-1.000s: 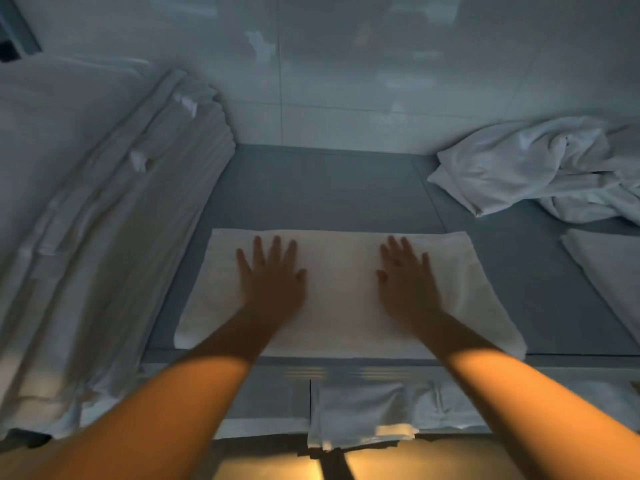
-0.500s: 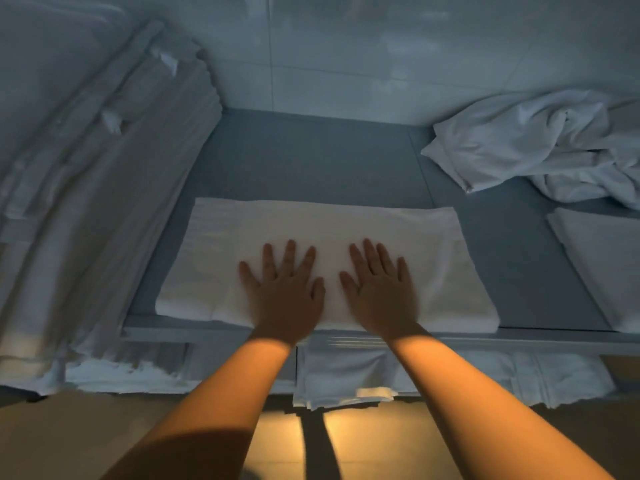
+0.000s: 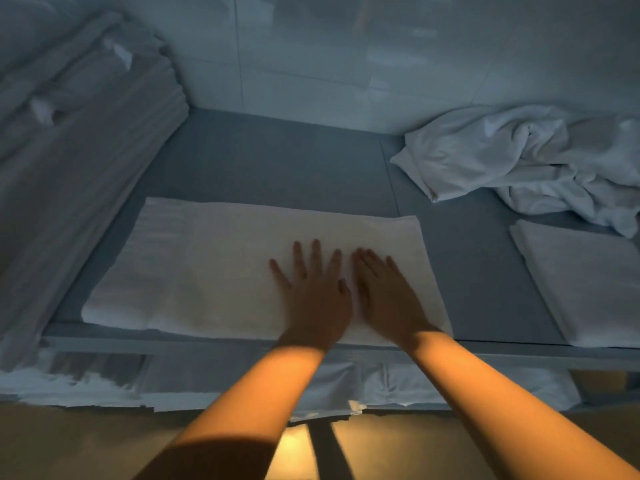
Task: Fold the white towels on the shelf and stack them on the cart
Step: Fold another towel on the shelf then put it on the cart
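A white towel [image 3: 207,268], folded into a wide rectangle, lies flat on the grey shelf [image 3: 277,161] along its front edge. My left hand [image 3: 315,296] presses flat on the towel's right half with fingers spread. Right beside it, my right hand [image 3: 388,296] also lies flat on the towel near its right end, fingers straight. The two hands almost touch. A crumpled heap of white towels [image 3: 526,161] sits at the back right of the shelf. A folded white towel [image 3: 585,282] lies at the right edge.
A tall stack of folded white linen [image 3: 76,161] fills the left side. A tiled wall [image 3: 346,53] closes the back of the shelf. Below the shelf's front edge, more white linen [image 3: 381,386] shows on a lower level.
Both hands slid from apart on the towel toward each other and toward me, and now lie side by side over its right half. The view shifted left and down.
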Available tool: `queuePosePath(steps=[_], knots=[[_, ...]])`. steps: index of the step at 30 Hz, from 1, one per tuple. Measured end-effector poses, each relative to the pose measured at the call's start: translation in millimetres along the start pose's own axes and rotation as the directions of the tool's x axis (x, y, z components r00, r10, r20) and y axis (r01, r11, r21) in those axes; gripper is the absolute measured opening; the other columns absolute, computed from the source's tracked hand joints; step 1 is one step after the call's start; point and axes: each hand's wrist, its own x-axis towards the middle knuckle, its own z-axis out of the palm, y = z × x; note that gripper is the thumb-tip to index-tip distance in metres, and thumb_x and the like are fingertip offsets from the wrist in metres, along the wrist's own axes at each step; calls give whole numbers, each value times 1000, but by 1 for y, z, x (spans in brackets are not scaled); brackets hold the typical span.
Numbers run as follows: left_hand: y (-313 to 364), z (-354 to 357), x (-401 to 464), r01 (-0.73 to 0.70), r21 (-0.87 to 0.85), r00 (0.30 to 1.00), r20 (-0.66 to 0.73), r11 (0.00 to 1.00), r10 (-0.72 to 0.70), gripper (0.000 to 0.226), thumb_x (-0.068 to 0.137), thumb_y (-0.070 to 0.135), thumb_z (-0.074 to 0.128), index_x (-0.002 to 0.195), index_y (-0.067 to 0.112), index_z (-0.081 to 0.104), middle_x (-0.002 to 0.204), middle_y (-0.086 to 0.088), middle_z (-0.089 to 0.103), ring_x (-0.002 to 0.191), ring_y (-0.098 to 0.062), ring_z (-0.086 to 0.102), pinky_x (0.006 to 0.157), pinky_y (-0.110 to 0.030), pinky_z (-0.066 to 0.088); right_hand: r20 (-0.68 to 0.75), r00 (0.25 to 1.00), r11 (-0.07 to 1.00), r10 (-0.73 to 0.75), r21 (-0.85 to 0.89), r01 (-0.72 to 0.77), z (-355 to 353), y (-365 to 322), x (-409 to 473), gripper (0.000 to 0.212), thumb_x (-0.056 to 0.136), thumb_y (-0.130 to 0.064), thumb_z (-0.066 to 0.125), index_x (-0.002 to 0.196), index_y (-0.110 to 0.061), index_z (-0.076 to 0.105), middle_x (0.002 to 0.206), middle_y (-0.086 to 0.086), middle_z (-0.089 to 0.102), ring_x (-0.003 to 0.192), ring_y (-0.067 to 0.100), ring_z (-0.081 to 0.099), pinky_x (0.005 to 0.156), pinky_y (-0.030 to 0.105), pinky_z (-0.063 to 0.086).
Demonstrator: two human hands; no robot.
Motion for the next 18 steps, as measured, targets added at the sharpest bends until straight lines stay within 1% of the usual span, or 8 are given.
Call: queuePosePath(steps=[2, 3, 7, 10, 12, 13, 15, 18], knots=[[15, 13, 3, -38, 17, 999, 19, 999, 38, 58, 96, 37, 26, 152, 29, 13, 161, -1, 7, 147, -31, -3, 105, -68, -12, 32, 995, 994, -94, 55, 93, 2, 1, 14, 53, 100, -21, 35, 150, -11, 22, 159, 4, 17, 147, 15, 10, 117, 30, -2], [15, 18, 5, -20, 39, 1000, 18, 999, 19, 58, 96, 39, 21, 152, 28, 12, 161, 0, 8, 147, -30, -2, 106, -68, -11, 32, 996, 995, -86, 49, 84, 4, 5, 22, 53, 101, -24, 33, 151, -13, 19, 159, 2, 15, 147, 14, 8, 117, 32, -1], [10, 25, 5, 43, 83, 999, -11, 996, -42, 69, 87, 53, 8, 150, 31, 24, 159, 3, 19, 146, -31, 8, 104, -67, -12, 41, 989, 990, 141, 18, -142, 5, 47, 48, 59, 101, -45, 24, 153, -18, 11, 160, -4, 6, 147, 11, 2, 119, 38, 1], [10, 29, 5, 58, 101, 998, -7, 993, -58, 72, 84, 57, 4, 149, 34, 23, 159, 4, 19, 146, -31, 9, 104, -67, -12, 81, 951, 954, 298, 9, -300, 0, 76, 60, 61, 101, -46, 19, 153, -15, 11, 161, -2, 6, 147, 12, 3, 119, 42, 3], [11, 29, 6, 64, 105, 998, 2, 992, -64, 73, 83, 58, 3, 150, 35, 20, 159, 4, 17, 147, -30, 7, 104, -68, -12, 112, 918, 925, 380, -37, -378, -6, 80, 63, 60, 102, -44, 16, 153, -12, 8, 161, 1, 5, 147, 14, 0, 119, 45, 0], [12, 29, 6, 65, 106, 998, 0, 992, -66, 73, 82, 58, 3, 150, 35, 20, 159, 4, 16, 147, -30, 7, 104, -68, -12, 96, 909, 914, 406, -65, -401, -8, 76, 61, 60, 103, -41, 16, 153, -10, 8, 161, 2, 5, 148, 16, 0, 119, 46, -1], [12, 29, 6, 72, 101, 997, -2, 992, -72, 74, 82, 57, 3, 150, 34, 21, 159, 4, 17, 147, -30, 6, 104, -68, -12, 32, 924, 924, 381, -43, -379, -7, 54, 49, 56, 103, -35, 19, 152, -7, 12, 161, 5, 7, 148, 18, 1, 119, 45, -2], [13, 27, 6, 72, 98, 997, 2, 993, -72, 71, 83, 54, 3, 149, 35, 22, 159, 4, 17, 147, -30, 6, 104, -68, -11, -15, 969, 966, 246, 83, -244, 5, 13, 17, 54, 102, -31, 25, 152, -12, 14, 160, 3, 7, 148, 17, 1, 117, 41, -5]])
